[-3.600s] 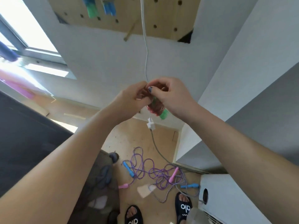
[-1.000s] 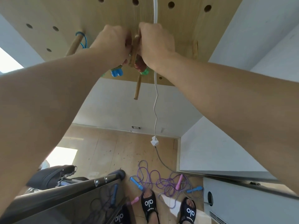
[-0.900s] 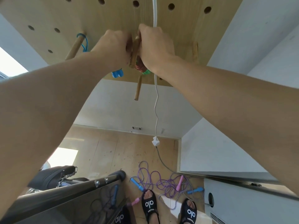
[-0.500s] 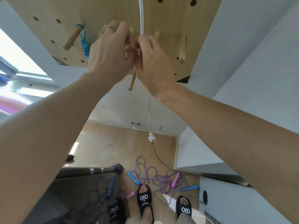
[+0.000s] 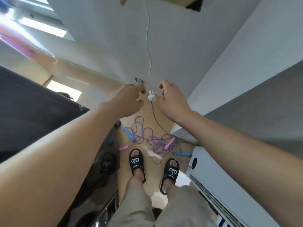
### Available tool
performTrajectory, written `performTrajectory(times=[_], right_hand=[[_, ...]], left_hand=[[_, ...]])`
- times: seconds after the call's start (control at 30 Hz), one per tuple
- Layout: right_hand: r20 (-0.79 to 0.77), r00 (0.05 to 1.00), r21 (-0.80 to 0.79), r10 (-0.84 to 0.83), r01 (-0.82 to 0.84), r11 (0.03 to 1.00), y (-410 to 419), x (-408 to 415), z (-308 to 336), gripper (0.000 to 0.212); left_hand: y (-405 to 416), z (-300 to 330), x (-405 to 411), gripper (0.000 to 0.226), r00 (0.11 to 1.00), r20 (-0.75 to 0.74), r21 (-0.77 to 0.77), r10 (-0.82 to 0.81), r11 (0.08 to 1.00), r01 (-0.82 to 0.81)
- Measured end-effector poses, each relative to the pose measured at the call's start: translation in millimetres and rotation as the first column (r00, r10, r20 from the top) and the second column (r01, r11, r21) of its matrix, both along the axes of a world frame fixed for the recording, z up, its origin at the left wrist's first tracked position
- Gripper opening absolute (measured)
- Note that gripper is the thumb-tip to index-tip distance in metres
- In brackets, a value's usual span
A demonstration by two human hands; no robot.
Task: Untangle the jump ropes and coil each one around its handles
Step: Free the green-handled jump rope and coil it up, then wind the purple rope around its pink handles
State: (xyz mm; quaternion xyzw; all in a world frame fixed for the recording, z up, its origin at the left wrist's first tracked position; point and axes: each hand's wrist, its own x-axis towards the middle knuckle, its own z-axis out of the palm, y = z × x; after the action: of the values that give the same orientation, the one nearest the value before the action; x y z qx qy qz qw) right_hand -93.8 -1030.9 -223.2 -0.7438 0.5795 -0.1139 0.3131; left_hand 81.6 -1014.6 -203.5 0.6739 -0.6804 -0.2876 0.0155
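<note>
Standing in black sandals (image 5: 136, 161), a person faces tangled jump ropes (image 5: 147, 138) on the floor at twelve o'clock, purple cord looping between pink and blue handles (image 5: 169, 143). Farther out, left hand (image 5: 127, 100) and right hand (image 5: 172, 102) hang loosely curled, holding nothing. Soft, light cord; probably best gripped by a rigid handle.

We read "alo" in white on each black sandal: left sandal (image 5: 136, 161), right sandal (image 5: 171, 170); smaller lettering beneath each is too blurred to read.
</note>
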Motion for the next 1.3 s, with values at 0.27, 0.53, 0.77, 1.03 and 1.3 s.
performTrajectory(times=[0.27,0.53,0.77,1.03,1.3], right_hand=[[-0.126,0.989,0.260,-0.077,0.108,0.960,74.3,-10.2,-150.5,0.028],[-0.276,0.954,0.399,-0.117,0.225,0.889,142.2,-8.3,-315.0,0.029],[-0.299,0.951,0.541,-0.075,0.234,0.808,160.6,12.7,-481.3,0.038],[-0.160,0.947,0.752,-0.279,0.300,0.587,164.9,8.7,-701.3,0.082],[-0.407,0.860,0.715,0.307,0.090,0.693,180.1,29.4,-794.4,0.059]], left_hand=[[79.9,-142.0,-23.3,0.036,0.999,-0.045,0.270,0.031,0.963,-0.018],[164.0,-297.8,-3.8,0.032,0.999,-0.038,0.357,-0.032,0.933,0.043],[173.8,-472.0,10.1,0.030,0.988,0.015,0.359,0.156,0.921,-0.151],[173.3,-693.4,-2.7,0.052,0.985,0.011,0.415,0.173,0.895,-0.162],[196.6,-778.1,-4.3,0.050,0.964,-0.061,0.451,0.258,0.869,-0.204]])
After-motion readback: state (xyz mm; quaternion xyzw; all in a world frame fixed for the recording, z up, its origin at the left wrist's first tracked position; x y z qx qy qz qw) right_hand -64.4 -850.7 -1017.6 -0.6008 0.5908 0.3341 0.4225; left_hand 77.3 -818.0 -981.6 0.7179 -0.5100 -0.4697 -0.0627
